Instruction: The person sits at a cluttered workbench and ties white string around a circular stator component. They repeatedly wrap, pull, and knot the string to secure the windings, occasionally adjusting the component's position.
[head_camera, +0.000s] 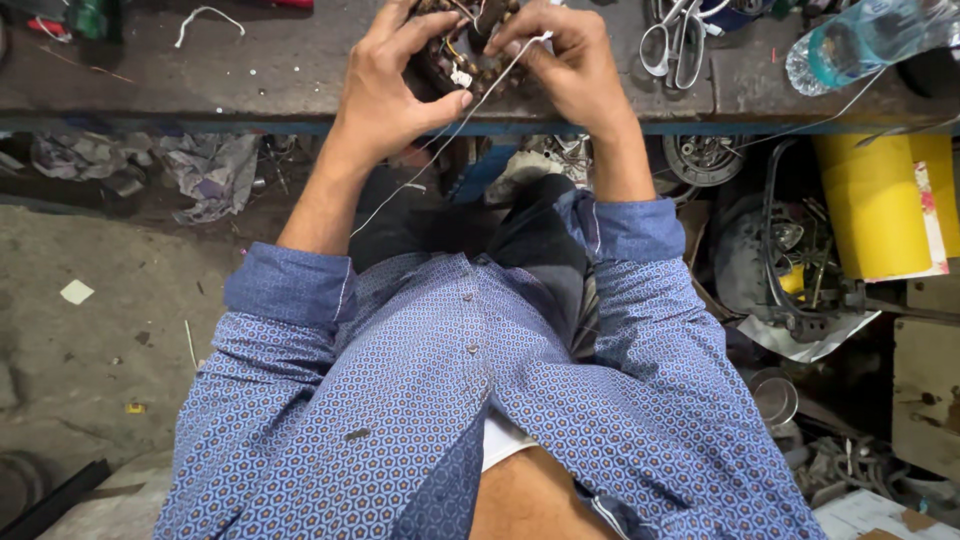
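At twelve o'clock on the workbench (250, 80), the left hand (385, 95) cups a wound coil (462, 45) while the right hand (565, 65) pinches a white thread (440, 145), lacing apparently unfinished, with loose thread trailing.

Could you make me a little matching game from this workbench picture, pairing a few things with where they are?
Things:
1. wound coil part
2. scissors
3. plastic bottle
4. yellow container

Places:
A. under the bench, at the right
B. lying on the bench top, far right corner
C. between both hands, with white string
D. on the bench, just right of the right hand

Pairs: 1-C, 2-D, 3-B, 4-A
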